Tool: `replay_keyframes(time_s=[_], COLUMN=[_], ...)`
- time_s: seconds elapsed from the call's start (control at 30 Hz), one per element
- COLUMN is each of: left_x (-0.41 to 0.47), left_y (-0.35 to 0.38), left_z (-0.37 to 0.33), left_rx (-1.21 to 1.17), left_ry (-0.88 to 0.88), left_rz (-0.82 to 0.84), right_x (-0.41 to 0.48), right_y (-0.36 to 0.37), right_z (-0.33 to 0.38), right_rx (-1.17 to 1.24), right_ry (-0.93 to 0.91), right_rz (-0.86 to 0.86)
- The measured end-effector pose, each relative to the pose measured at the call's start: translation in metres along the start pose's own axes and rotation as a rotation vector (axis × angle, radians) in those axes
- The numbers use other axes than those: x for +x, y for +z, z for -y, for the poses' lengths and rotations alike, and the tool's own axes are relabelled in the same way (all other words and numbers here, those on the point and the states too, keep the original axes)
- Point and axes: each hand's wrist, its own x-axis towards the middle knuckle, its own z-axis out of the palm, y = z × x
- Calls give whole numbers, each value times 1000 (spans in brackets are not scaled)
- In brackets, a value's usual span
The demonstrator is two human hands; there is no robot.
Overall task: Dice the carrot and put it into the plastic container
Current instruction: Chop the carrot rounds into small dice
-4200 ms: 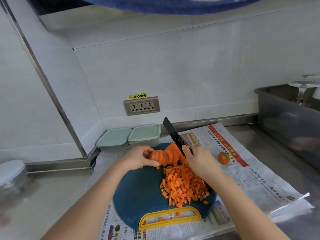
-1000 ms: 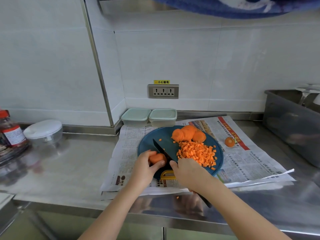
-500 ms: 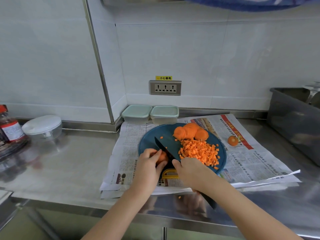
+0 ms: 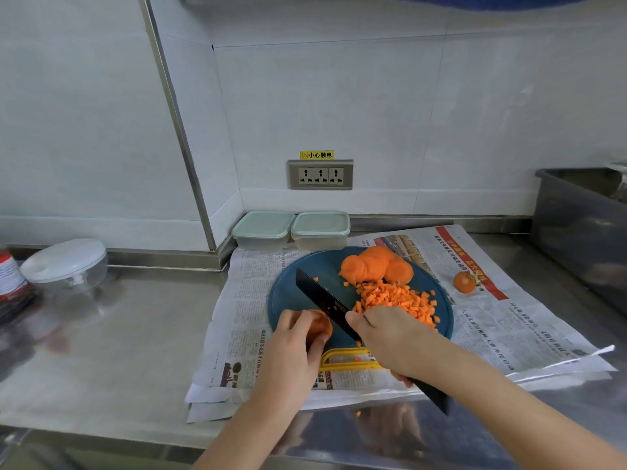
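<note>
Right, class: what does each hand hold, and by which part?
The left hand grips a carrot piece round its side; the right hand grips the knife by its handle.

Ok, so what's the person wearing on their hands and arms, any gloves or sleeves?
Nothing shows. The left hand and right hand are ungloved, and both forearms are uncovered down to the frame's edge, no sleeve in view. No watch, bracelet or ring is visible, though some fingers are hidden.
</note>
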Motion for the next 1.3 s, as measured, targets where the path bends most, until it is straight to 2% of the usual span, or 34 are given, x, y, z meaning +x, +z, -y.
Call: replay_keyframes(time_s=[0.27, 0.47, 0.67, 0.83, 1.0, 1.13, 1.3], left_x=[1, 0, 2, 1, -2, -5, -4], left_y=[1, 1, 1, 1, 5, 5, -1], left_z=[3, 4, 3, 3, 7, 8, 2], left_rx=[-27, -56, -97, -91, -137, -203, -169], left_ry=[3, 24, -2, -21, -55, -100, -116], left_rz=[6, -6, -13, -1, -27, -61, -59], right_x=[3, -1, 15, 28, 34, 27, 14], right_y=[-5, 0, 1, 17, 24, 10, -8], right_z=[-4, 2, -1, 8, 3, 1, 6], right_rx=[88, -114, -118, -234, -141, 22, 73], right_ry=[2, -74, -6, -55, -23, -3, -5], right_rz=[43, 34, 88, 70, 31, 124, 124])
